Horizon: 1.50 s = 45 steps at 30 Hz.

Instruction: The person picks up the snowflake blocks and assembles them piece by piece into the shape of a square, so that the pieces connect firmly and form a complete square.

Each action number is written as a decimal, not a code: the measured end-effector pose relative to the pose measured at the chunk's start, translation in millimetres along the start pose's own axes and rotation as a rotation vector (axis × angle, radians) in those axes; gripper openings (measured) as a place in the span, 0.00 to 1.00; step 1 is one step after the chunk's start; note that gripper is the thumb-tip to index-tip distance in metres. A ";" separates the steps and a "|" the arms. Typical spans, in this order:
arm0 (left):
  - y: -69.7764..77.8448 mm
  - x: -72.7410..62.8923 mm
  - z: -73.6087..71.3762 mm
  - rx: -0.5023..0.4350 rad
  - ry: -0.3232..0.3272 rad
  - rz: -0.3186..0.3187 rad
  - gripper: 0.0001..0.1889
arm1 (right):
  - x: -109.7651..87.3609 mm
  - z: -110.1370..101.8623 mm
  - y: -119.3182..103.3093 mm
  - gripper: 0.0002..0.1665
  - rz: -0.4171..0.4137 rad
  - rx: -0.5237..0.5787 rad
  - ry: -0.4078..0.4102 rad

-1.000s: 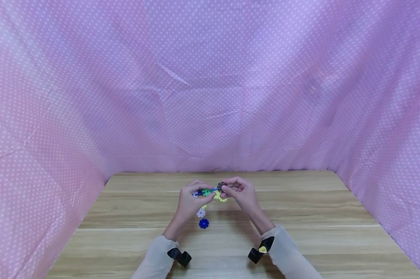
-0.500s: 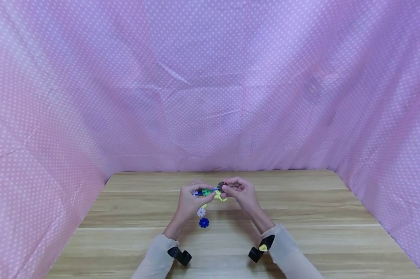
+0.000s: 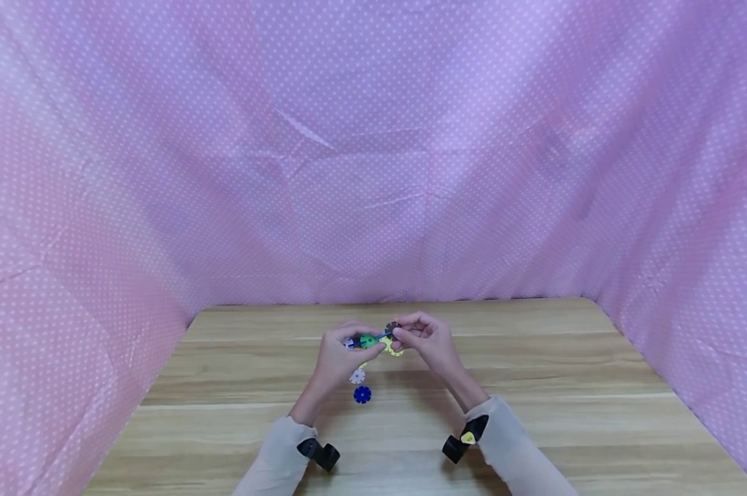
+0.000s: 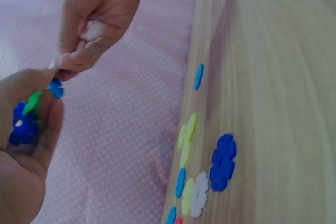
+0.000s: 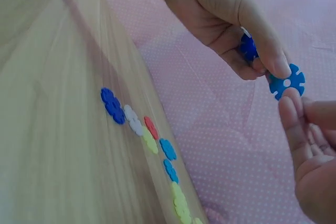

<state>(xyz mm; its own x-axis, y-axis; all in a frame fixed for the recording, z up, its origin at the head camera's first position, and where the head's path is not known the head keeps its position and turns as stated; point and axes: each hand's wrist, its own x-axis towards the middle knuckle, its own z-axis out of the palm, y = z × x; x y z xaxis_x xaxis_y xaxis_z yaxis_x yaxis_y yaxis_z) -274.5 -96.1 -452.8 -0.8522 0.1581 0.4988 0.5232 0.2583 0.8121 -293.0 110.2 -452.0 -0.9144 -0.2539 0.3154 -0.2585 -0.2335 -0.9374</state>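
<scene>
Both hands meet in the air above the far part of the table. My left hand [image 3: 339, 355] holds a small joined chain of notched plastic discs: a dark blue disc [image 4: 25, 132], a whitish one [image 3: 348, 343], a green disc [image 3: 367, 342] and a light blue disc [image 5: 296, 81] at the outer end. Between thumb and fingers, my right hand [image 3: 434, 342] pinches a dark brown-grey disc [image 3: 390, 329], edge to edge with the light blue one. In the right wrist view, the left thumb presses on the light blue disc, and right fingertips sit at its lower rim.
Loose discs lie on the wooden table [image 3: 534, 372] below the hands: a dark blue one [image 3: 363, 395], a white one [image 3: 357, 377], several yellow ones [image 5: 179, 203], a red one [image 5: 151, 127] and light blue ones [image 5: 168, 149]. A pink dotted cloth [image 3: 373, 227] surrounds the table.
The hands keep almost the same grip and place. The dark brown-grey disc has shifted very slightly left, toward the chain; the head view has tilted a little.
</scene>
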 end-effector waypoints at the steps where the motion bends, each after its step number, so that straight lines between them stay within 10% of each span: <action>1: -0.2 -0.3 -0.6 0.008 -0.022 -0.017 0.12 | 0.0 -1.0 0.0 0.20 0.014 -0.004 -0.001; 14: -3.8 -1.1 1.6 -0.249 -0.334 -0.300 0.26 | 1.6 -8.3 2.2 0.17 0.153 -0.164 -0.092; 26: -1.4 -6.5 -3.7 -0.194 -0.291 -0.315 0.27 | -1.4 -1.3 1.2 0.20 0.203 -0.248 -0.144; 35: -1.2 -3.7 -17.8 -0.155 -0.179 -0.370 0.29 | -16.5 18.7 16.6 0.10 0.266 -0.614 -0.508; 45: -2.7 -2.4 -19.2 -0.231 -0.121 -0.373 0.21 | -22.4 47.3 31.1 0.14 0.230 -0.867 -0.470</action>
<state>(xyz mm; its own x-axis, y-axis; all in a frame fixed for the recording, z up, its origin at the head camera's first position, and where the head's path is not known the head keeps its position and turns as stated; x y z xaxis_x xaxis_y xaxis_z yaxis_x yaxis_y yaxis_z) -273.8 -115.5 -450.4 -0.9691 0.2084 0.1318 0.1554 0.1013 0.9826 -265.8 64.2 -481.2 -0.8036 -0.5941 -0.0355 -0.3995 0.5826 -0.7078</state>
